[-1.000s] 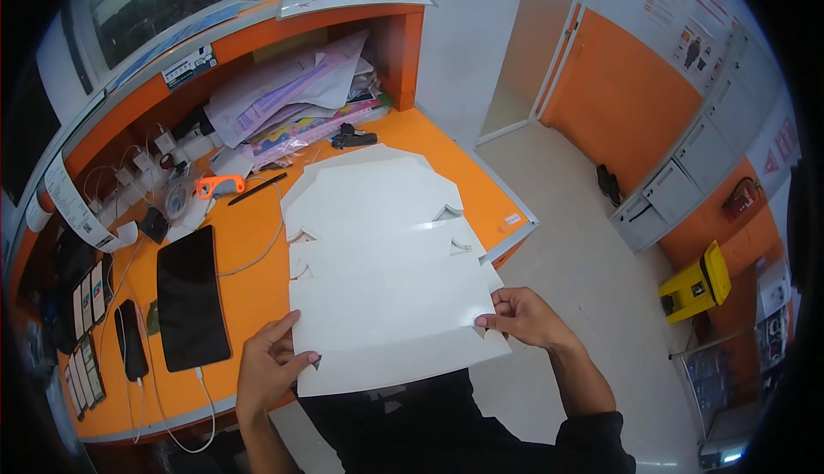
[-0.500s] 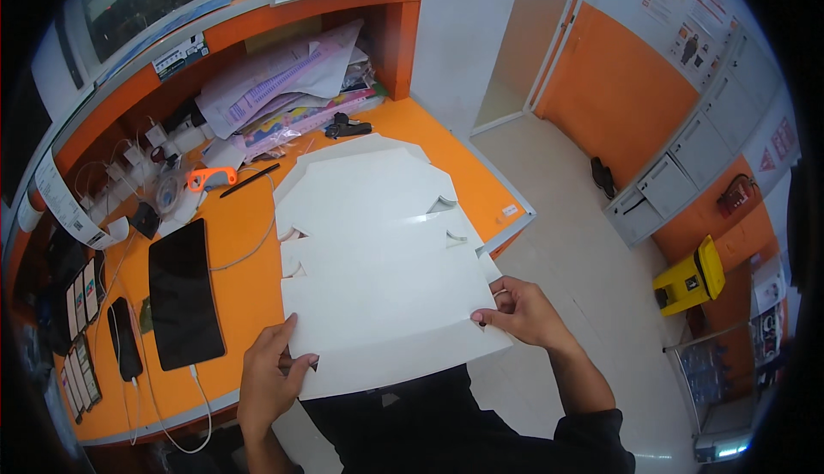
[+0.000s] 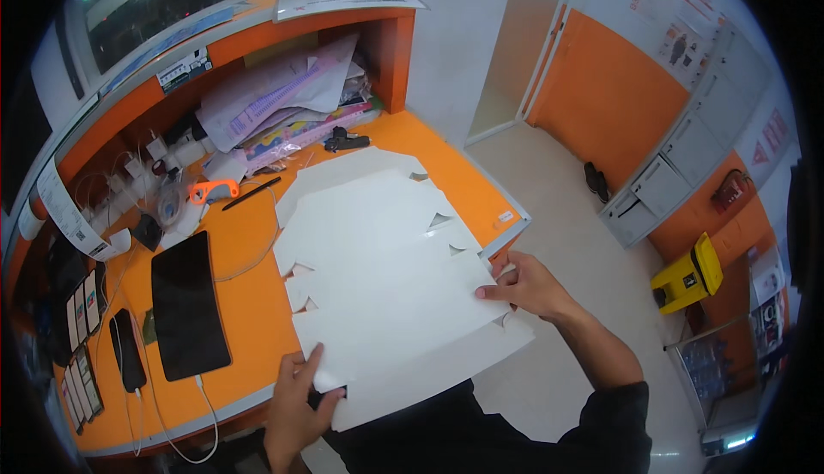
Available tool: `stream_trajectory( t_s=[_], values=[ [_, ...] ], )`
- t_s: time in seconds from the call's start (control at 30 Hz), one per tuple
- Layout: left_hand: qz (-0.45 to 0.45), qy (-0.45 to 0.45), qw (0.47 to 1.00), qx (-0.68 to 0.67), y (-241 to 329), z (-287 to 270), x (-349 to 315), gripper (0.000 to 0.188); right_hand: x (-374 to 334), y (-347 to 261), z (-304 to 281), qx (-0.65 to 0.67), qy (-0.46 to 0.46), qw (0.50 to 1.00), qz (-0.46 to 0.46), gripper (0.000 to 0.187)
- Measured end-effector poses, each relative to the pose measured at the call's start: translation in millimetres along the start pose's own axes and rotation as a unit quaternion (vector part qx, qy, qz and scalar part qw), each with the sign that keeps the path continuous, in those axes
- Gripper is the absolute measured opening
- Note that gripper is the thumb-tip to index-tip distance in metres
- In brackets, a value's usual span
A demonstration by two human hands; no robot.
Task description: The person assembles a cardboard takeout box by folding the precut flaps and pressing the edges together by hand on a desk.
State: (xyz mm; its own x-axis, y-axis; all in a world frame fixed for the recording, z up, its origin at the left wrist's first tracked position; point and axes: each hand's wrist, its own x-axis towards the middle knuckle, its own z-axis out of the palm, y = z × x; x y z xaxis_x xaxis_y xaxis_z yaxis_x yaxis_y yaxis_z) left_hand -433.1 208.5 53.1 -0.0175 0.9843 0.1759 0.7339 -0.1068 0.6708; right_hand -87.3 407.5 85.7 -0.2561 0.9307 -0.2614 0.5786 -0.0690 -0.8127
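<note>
A large white sheet of card [image 3: 378, 259] with notched side edges lies over the orange desk, its near part hanging out past the desk's edge above my lap. My left hand [image 3: 299, 401] grips the near left corner, thumb at a dark notch and fingers along the side. On the right edge, my right hand [image 3: 528, 288] pinches the card, thumb on top and the other fingers partly hidden beneath. Crease lines cross the card, and its near flap tilts away below the right hand.
Left of the card lie a black tablet [image 3: 190, 306] with a cable, a black phone-like device [image 3: 128, 349], an orange-handled tool [image 3: 213, 191] and a black pen [image 3: 251, 193]. Papers and plastic packs [image 3: 275, 100] fill the shelf. A yellow bin [image 3: 689, 275] stands on the right floor.
The card has turned a little and its near end has shifted right and toward me. My left hand has moved right and nearer, while my right hand has slid farther up the right edge.
</note>
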Motion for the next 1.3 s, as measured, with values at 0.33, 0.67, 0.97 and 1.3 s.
stream_trajectory(
  t_s=[0.33,0.67,0.97,1.3],
  values=[
    [-0.044,0.062,0.997,-0.029,6.9,23.2,2.8,0.065,49.1,-76.1,-31.3,-0.185,-0.21,0.96,-0.027,0.097],
    [0.019,0.107,0.986,0.125,33.7,43.9,-2.6,0.067,111.7,-50.8,-21.9,-0.212,-0.167,0.963,-0.016,0.081],
    [0.133,0.074,0.959,0.24,24.4,59.2,7.7,0.054,130.6,-89.6,-18.6,-0.332,-0.173,0.927,-0.018,0.057],
    [0.335,0.055,0.899,0.277,12.7,56.1,65.3,0.041,156.6,-79.9,-3.7,-0.343,-0.124,0.927,-0.091,0.046]
  ],
)
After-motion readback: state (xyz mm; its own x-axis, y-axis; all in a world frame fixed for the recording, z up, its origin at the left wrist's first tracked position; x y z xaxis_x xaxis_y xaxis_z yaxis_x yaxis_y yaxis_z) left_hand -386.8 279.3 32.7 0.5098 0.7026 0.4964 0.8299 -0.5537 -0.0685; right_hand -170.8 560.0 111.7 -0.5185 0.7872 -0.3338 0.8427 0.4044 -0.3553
